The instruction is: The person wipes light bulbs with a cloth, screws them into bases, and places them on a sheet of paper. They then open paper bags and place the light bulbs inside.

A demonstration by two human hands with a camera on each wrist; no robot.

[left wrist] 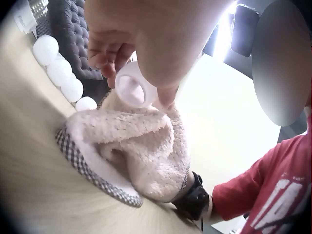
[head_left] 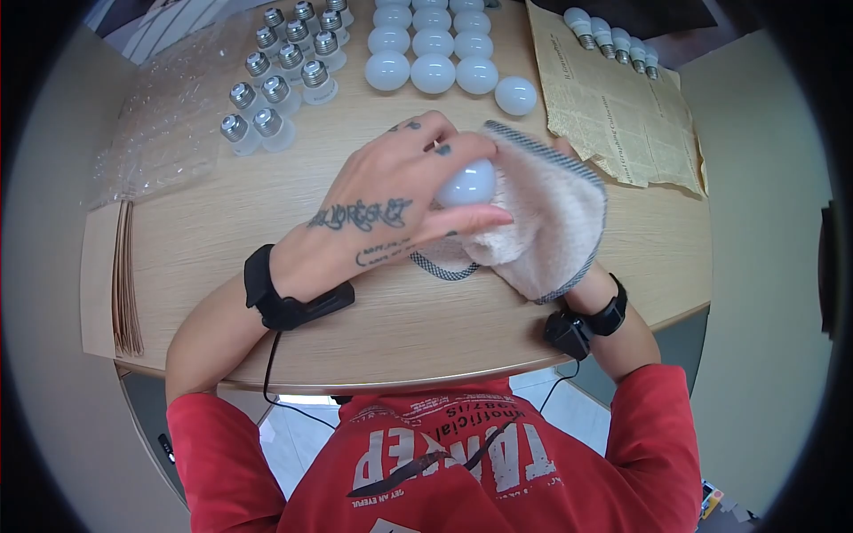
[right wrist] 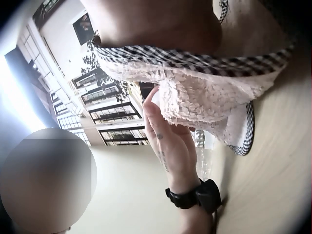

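Note:
My left hand (head_left: 382,186) pinches a white bulb cover (head_left: 468,183) between thumb and fingers, above the middle of the table. In the left wrist view the round open rim of this bulb cover (left wrist: 130,91) shows. Against its right side lies a pale pink fluffy cloth (head_left: 555,213) with a checkered border. My right hand (right wrist: 156,24) holds the cloth from behind and is mostly covered by it; the cloth bunches close under the cover, in front of the left fingers.
Rows of white bulb covers (head_left: 433,74) stand at the back. Screw bulb bases (head_left: 275,91) stand back left beside bubble wrap (head_left: 169,133). Several whole bulbs (head_left: 622,43) lie on printed brown paper (head_left: 613,115) at back right. Folded cardboard (head_left: 124,275) stands at the left edge.

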